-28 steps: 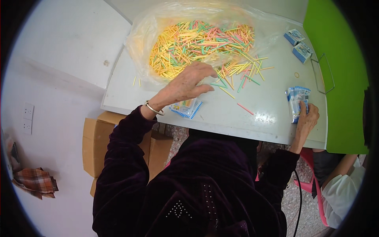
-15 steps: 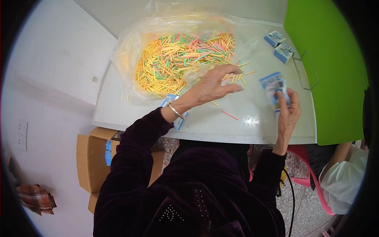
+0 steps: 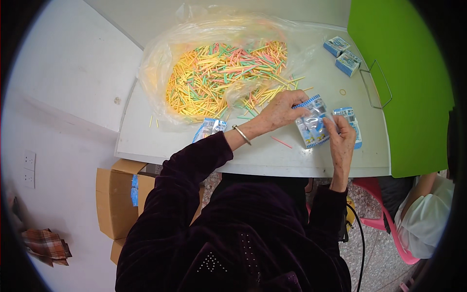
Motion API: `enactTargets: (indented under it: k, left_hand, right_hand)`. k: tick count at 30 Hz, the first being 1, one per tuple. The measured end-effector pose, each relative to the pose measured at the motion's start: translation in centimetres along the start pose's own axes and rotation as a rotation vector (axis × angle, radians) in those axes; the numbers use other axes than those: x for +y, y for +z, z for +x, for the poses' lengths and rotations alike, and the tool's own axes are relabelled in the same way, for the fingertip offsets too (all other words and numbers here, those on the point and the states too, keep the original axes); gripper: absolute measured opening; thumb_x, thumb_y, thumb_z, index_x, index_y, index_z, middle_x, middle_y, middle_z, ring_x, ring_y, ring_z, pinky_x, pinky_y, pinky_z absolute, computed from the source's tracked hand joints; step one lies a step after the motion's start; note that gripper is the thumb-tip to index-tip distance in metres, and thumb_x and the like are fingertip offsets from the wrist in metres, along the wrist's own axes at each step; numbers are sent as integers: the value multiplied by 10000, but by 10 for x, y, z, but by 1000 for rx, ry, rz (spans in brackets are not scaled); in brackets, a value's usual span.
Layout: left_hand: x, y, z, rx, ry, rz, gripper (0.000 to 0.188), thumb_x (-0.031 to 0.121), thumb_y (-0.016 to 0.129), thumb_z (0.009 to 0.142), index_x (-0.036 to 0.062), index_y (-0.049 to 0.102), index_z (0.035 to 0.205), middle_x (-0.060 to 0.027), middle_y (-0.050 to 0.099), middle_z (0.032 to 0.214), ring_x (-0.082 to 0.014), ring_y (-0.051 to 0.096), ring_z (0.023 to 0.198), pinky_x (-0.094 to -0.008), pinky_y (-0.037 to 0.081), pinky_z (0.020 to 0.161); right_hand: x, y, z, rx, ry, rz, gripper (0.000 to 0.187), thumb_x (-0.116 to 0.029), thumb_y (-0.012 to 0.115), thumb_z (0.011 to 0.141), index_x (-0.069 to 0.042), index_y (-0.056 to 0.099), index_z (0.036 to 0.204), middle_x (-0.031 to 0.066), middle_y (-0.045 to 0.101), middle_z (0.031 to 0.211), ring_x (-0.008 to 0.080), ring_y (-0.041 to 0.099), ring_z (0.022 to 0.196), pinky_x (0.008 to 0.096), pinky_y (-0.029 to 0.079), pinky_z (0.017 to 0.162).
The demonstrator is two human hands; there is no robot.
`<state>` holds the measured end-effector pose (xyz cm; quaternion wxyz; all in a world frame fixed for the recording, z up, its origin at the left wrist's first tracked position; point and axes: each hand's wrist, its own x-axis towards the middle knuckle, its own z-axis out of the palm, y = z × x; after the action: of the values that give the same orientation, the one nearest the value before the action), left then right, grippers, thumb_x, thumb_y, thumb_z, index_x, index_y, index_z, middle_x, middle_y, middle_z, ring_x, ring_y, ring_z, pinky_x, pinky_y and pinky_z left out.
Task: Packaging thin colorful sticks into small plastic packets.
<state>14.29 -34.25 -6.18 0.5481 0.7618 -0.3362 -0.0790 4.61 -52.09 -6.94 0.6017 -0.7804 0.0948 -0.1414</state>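
Note:
My left hand (image 3: 283,110) pinches the upper left edge of a clear plastic packet (image 3: 310,130) with blue-and-white printing. At the packet's right side, my right hand (image 3: 342,138) grips it between thumb and fingers. The packet is held above the table, tilted. Right behind my right hand, more of the same packets (image 3: 356,130) lie flat on the table. A large clear bag (image 3: 154,92) lies spread open at the back, full of thin yellow, pink and green sticks (image 3: 209,73). Another printed packet (image 3: 210,127) lies by my left wrist, partly hidden by my arm.
Two bundles of blue-and-white packets (image 3: 348,63) sit at the back right, near a wire stand (image 3: 377,87) and a green panel (image 3: 404,97). A rubber band (image 3: 343,92) and a pink stick (image 3: 281,142) lie on the table. A cardboard box (image 3: 116,197) stands below left; another person sits at right.
My left hand has moved right from beside the bag and taken hold of the packet. My right hand has come slightly down and left, and packets now lie on the table beside it.

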Motion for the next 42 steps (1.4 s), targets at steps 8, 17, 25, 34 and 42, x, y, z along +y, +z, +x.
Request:
enactTargets:
  k: [8, 17, 25, 34, 42]
  left_hand:
    - [4, 11, 5, 142, 271, 380, 440, 233, 696, 769, 18, 552, 1125, -100, 646, 879, -235, 578, 976, -322, 443, 865]
    - [39, 3, -14, -11, 228, 205, 115, 113, 639, 802, 35, 674, 879, -74, 627, 795, -222, 536, 755, -329, 418, 738]
    - [24, -11, -37, -44, 99, 349, 110, 112, 640, 795, 13, 654, 843, -117, 579, 711, -243, 509, 665, -333, 411, 649]
    - [-9, -21, 23, -41, 172, 323, 279, 235, 593, 857, -6, 597, 998, -146, 600, 843, -295, 573, 826, -360, 452, 804]
    - [-50, 10, 61, 34, 260, 889, 296, 188, 594, 816, -34, 528, 1001, -188, 545, 947, -337, 536, 892, -412, 442, 773]
  right_hand:
    - [-2, -28, 0, 272, -405, -171, 121, -90, 635, 828, 27, 630, 856, 12, 580, 783, 79, 498, 769, 237, 402, 670]
    - [-15, -8, -11, -53, -215, -50, 129, -91, 642, 815, 32, 631, 851, 13, 574, 688, 79, 497, 662, 229, 394, 611]
    - [-8, 12, -17, -240, -266, -106, 169, -94, 636, 808, 63, 578, 788, 79, 510, 628, 139, 461, 584, 280, 366, 553]
    - [12, 12, -13, -238, -299, -169, 191, -140, 643, 783, 41, 585, 769, 168, 551, 670, 314, 518, 639, 373, 383, 569]
    - [18, 9, -10, -337, -203, -92, 204, -151, 641, 790, 46, 590, 801, 158, 537, 684, 263, 505, 648, 347, 376, 592]
